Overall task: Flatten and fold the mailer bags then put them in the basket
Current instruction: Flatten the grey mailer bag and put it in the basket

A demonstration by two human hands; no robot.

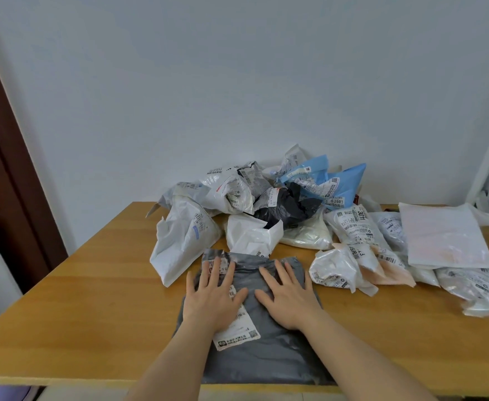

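The left hand (212,293) is lying flat with its fingers spread straight, pressing down on a grey mailer bag (254,351). The right hand (288,296) is lying just beside it, palm down and fingers straight, pressing on the same bag. The grey bag is lying on the wooden table (87,308) at its near edge, its far end wrinkled, and a white shipping label (237,335) is showing between the two wrists. Behind the hands a pile of crumpled mailer bags (254,204) is sitting against the wall: white ones, a black one (288,208) and blue ones (333,180). To the right a flat white bag (445,235) is resting on top of other bags. No basket is showing in this view.
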